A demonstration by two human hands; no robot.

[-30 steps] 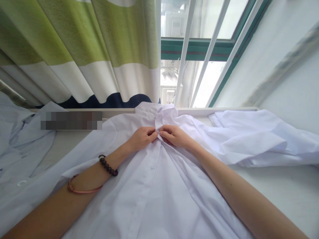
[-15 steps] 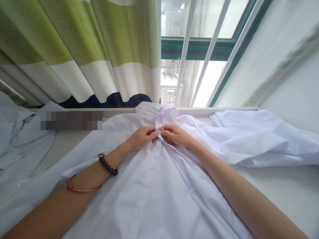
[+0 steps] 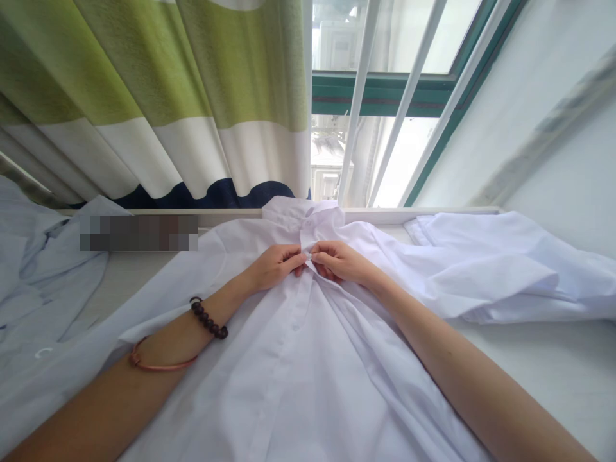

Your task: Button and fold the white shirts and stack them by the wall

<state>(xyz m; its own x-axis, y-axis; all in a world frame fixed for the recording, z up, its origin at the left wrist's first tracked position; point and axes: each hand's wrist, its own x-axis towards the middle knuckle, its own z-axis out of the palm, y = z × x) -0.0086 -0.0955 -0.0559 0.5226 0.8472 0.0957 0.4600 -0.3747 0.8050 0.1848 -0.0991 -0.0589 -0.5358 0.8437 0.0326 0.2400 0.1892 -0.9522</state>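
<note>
Green, cream and navy curtain [image 3: 255, 83] is hanging in folds, left. Window [image 3: 399, 38] is showing beside it: green frame [image 3: 378, 95], white bars [image 3: 409, 93] crossing. Bright daylight [image 3: 411, 144] is coming in. White wall [image 3: 577, 160] is rising far right, greyish strip [image 3: 553, 119] slanting down it. Pale table [image 3: 548, 359] is sitting below, raised edge [image 3: 380, 217] lining its back.

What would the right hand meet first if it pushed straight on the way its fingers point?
Past the white shirt it pinches, the right hand would probably meet the left hand first, though depth there is unclear.
</note>
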